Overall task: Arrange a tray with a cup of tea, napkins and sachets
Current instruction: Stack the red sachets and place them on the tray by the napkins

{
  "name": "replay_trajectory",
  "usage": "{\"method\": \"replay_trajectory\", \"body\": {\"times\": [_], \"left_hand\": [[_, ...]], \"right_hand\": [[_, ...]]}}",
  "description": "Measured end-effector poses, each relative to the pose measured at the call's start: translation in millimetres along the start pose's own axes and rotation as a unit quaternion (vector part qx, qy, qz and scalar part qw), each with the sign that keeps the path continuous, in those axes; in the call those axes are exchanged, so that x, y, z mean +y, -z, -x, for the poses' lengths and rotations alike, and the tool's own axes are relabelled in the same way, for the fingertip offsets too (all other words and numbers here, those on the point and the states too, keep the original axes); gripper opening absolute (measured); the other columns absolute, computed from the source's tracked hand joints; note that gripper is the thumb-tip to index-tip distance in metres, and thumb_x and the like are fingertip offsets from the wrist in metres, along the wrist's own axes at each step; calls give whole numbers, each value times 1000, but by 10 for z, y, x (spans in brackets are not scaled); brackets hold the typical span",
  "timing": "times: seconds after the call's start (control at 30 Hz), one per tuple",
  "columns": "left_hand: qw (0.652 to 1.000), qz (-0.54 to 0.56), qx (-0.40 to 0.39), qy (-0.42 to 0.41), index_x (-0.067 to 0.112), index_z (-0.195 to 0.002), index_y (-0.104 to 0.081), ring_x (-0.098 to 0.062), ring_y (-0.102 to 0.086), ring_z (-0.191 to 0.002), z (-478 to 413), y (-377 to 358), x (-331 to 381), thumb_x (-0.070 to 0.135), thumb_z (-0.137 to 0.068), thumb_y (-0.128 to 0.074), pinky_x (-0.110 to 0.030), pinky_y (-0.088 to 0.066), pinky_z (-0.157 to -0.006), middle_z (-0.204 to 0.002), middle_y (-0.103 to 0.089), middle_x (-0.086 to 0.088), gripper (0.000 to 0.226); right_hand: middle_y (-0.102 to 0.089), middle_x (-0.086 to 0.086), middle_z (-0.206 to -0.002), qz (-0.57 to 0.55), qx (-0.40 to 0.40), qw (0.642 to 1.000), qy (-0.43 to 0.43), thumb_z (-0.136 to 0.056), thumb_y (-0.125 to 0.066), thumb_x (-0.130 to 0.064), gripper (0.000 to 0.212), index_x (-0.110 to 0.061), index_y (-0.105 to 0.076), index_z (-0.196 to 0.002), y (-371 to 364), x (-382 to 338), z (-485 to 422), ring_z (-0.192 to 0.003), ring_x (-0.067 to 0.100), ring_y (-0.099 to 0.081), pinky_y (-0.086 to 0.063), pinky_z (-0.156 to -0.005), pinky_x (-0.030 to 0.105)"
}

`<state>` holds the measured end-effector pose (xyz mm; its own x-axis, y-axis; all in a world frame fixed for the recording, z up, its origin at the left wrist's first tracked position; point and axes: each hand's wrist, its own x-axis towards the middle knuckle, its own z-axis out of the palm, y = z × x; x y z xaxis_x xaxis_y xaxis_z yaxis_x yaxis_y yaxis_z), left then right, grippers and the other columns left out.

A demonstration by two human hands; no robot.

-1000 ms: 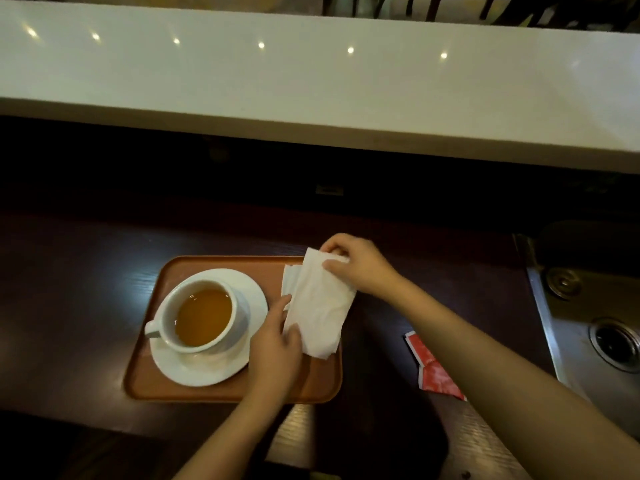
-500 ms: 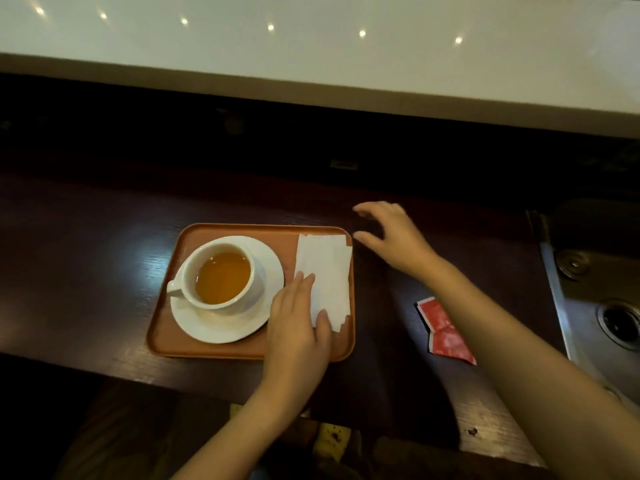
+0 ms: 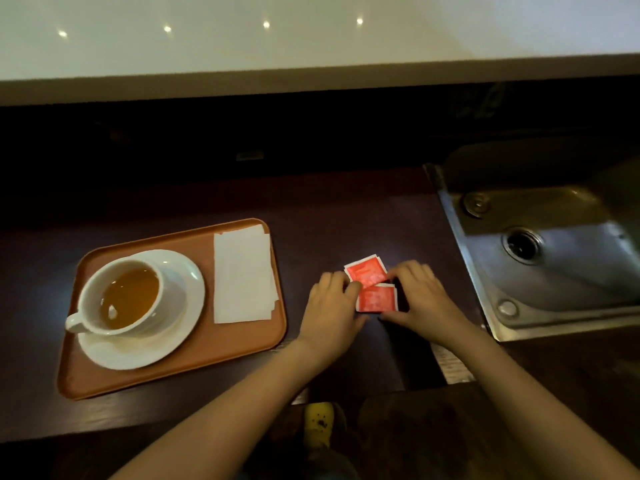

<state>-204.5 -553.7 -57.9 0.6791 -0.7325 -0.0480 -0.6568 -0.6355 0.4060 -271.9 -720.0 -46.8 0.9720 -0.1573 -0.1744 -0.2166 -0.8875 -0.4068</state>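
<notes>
An orange tray [image 3: 221,355] lies on the dark counter at the left. On it stands a white cup of tea [image 3: 121,297] on a white saucer [image 3: 173,327], with white napkins [image 3: 242,275] flat along the tray's right side. Two red sachets [image 3: 372,287] lie on the counter to the right of the tray. My left hand [image 3: 332,310] touches their left edges with its fingertips. My right hand [image 3: 420,299] touches their right edges, thumb near the lower sachet. The sachets still rest on the counter between both hands.
A steel sink [image 3: 554,258] with a drain is set into the counter at the right. A white raised bar top [image 3: 311,36] runs along the back. The counter's front edge is just below my forearms.
My left hand left the napkins, which now lie flat on the tray. Both hands moved right to the two red sachets and closed in on them from either side.
</notes>
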Motion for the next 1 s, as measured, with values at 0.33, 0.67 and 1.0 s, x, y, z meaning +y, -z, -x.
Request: {"method": "replay_trajectory", "body": {"times": [0.33,0.67,1.0], "left_hand": [[997,51,-24,-45,14,-129,-40,-27,-41,-122,-289,21,-48,32,-73,-68,-36,-30,-99,-129,-52,-9,66],[993,86,38,-67,13,-111,-59,-23,-54,-101,-276,131,-135,20,-90,-48,-31,-40,-86,-108,-64,-9,24],[918,371,-65,125,10,-107,-59,-11,-65,-80,-245,700,-314,17,-91,-52,-19,-56,-67,-97,-67,-7,20]], "right_hand": [[-47,2,-118,-57,46,997,-6,-71,-70,-31,53,-19,-46,-116,-80,22,-25,-105,20,-40,-34,-89,35],[-68,-3,-95,-142,73,987,20,-81,-64,-31,18,-23,-67,-96,85,18,-189,-91,14,-56,-43,-81,29],[-38,-5,-139,-117,-18,983,141,-72,-74,-25,77,-28,-32,-136,401,-333,-317,-124,6,-28,-25,-101,21]]}}
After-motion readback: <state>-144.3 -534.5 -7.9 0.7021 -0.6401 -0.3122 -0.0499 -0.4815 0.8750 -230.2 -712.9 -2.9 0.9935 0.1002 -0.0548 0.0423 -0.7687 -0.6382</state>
